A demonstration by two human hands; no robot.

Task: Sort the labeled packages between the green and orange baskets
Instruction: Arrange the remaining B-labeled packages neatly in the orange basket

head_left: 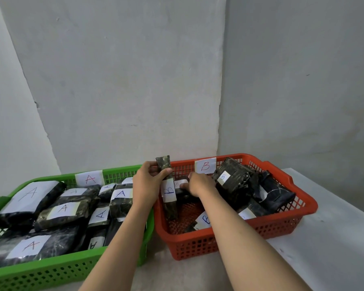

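Package | slim, dark mottled wrap | white "B" label | upright

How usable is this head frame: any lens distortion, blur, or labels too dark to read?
Head view: wide-angle bending tilts the wall edges; light is soft and even, no glare. Labels read clearly on the green basket and orange basket; the small label by the right hand is too blurred to read.
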